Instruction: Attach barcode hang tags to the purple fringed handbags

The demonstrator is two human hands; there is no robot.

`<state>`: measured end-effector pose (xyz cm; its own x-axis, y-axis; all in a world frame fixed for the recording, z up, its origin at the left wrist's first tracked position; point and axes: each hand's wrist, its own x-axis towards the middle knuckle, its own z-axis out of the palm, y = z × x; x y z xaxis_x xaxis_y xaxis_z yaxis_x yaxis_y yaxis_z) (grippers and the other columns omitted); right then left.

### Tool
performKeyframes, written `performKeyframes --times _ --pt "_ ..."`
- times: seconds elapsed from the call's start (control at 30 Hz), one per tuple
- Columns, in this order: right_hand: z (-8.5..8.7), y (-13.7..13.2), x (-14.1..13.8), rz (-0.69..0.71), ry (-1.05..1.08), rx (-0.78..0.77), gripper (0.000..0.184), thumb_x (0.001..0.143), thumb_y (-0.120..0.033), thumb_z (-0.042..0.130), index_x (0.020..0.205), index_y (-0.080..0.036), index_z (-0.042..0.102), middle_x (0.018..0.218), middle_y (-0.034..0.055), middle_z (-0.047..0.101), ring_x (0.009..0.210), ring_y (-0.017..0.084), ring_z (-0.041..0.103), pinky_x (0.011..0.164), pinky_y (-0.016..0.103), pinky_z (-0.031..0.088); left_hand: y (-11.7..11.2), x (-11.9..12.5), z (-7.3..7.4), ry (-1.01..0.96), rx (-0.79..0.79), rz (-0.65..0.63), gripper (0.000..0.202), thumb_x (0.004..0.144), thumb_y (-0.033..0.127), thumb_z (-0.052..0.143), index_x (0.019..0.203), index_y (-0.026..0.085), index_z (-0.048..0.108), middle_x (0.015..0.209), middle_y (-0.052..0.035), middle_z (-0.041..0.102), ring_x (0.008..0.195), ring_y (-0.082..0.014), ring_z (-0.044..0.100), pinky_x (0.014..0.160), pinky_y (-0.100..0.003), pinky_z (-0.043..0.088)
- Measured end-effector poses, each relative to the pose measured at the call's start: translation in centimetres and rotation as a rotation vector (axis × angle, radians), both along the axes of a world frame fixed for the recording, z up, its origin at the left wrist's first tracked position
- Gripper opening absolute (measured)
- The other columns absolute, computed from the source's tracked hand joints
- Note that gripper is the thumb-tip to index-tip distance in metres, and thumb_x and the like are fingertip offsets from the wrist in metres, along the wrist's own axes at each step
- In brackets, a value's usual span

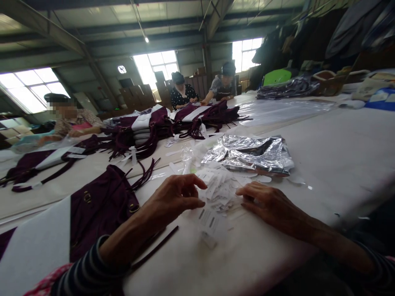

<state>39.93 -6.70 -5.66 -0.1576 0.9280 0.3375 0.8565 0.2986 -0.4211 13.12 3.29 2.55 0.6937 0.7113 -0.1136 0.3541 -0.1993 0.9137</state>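
Note:
A loose heap of white barcode tags (219,193) lies on the white-covered table (247,263), close to me. My left hand (175,199) hovers at the heap's left side, fingers curled and thumb apart from them, with no tag clearly held. My right hand (271,203) rests palm-down at the heap's right edge, its fingertips near the tags and holding nothing. Beyond the tags lies a crumpled silver foil bag (248,154). A dark purple bag with a white panel and brass buckles (98,205) lies left of my left forearm, and a thin purple strap (156,248) runs beneath that forearm.
Further purple bags with long fringed straps (157,127) lie along the table. Several co-workers (226,82) sit beyond them, their hands at the table. Clear plastic sheeting (284,111) covers the far right of the table. Cardboard boxes (137,96) are stacked at the back.

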Motion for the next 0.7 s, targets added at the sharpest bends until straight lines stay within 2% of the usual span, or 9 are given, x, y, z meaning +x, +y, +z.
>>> performKeyframes --times 0.1,0.23,0.3,0.4,0.53,0.63,0.7 --pt "-0.4 0.1 0.1 0.002 0.003 0.010 0.019 0.092 -0.016 0.059 0.107 -0.023 0.067 0.101 0.0054 0.070 0.093 0.022 0.066 0.081 0.033 0.050 0.0 -0.5 -0.9 -0.068 -0.072 0.049 0.032 0.070 0.017 0.075 0.101 0.015 0.067 0.064 0.0052 0.062 0.061 -0.0124 0.061 0.062 -0.024 0.044" --pt "-0.6 0.1 0.1 0.010 -0.018 0.042 0.017 0.093 -0.017 0.058 0.106 -0.023 0.067 0.100 0.0061 0.070 0.093 0.023 0.066 0.080 0.034 0.050 -1.2 -0.8 -1.8 0.001 0.017 0.115 0.019 0.077 0.021 0.070 0.095 0.015 0.065 0.065 0.0050 0.062 0.063 -0.0136 0.062 0.063 -0.026 0.044" --pt "-0.6 0.0 0.0 0.008 -0.028 0.050 0.016 0.093 -0.017 0.057 0.105 -0.022 0.067 0.098 0.0062 0.070 0.092 0.023 0.065 0.079 0.034 0.050 -2.2 -0.6 -2.2 0.083 0.129 0.101 0.011 0.085 0.028 0.066 0.086 0.017 0.067 0.068 0.0026 0.064 0.066 -0.0142 0.060 0.063 -0.026 0.042" --pt "-0.6 0.0 -0.2 0.004 -0.032 0.051 0.015 0.093 -0.017 0.057 0.105 -0.022 0.067 0.096 0.0064 0.070 0.091 0.023 0.065 0.077 0.034 0.050 -3.5 0.1 -2.9 0.234 0.379 0.098 0.018 0.089 0.036 0.066 0.085 0.019 0.067 0.077 0.0008 0.065 0.071 -0.0167 0.058 0.066 -0.030 0.041" --pt "-0.9 -0.1 -0.3 0.006 -0.015 0.055 0.016 0.094 -0.017 0.058 0.106 -0.022 0.066 0.100 0.0068 0.070 0.095 0.024 0.063 0.081 0.036 0.049 -4.5 1.1 -3.3 0.309 0.713 0.141 0.019 0.088 0.026 0.068 0.106 0.022 0.063 0.096 -0.0020 0.064 0.091 -0.0230 0.059 0.078 -0.036 0.043" --pt "-1.0 -0.1 -0.3 0.007 0.000 0.050 0.015 0.094 -0.016 0.058 0.106 -0.021 0.065 0.101 0.0067 0.069 0.097 0.024 0.062 0.084 0.037 0.048 -5.3 1.7 -3.6 0.357 0.872 0.136 0.003 0.091 0.019 0.062 0.093 0.022 0.062 0.095 -0.0025 0.064 0.093 -0.0249 0.060 0.077 -0.037 0.044" --pt "-0.9 -0.1 -0.4 0.008 0.010 0.039 0.014 0.095 -0.017 0.058 0.105 -0.021 0.065 0.099 0.0063 0.069 0.096 0.024 0.062 0.083 0.036 0.048 -6.0 1.9 -4.2 0.408 0.975 0.059 0.014 0.094 0.018 0.055 0.083 0.023 0.060 0.085 -0.0012 0.065 0.083 -0.0246 0.062 0.072 -0.038 0.044"
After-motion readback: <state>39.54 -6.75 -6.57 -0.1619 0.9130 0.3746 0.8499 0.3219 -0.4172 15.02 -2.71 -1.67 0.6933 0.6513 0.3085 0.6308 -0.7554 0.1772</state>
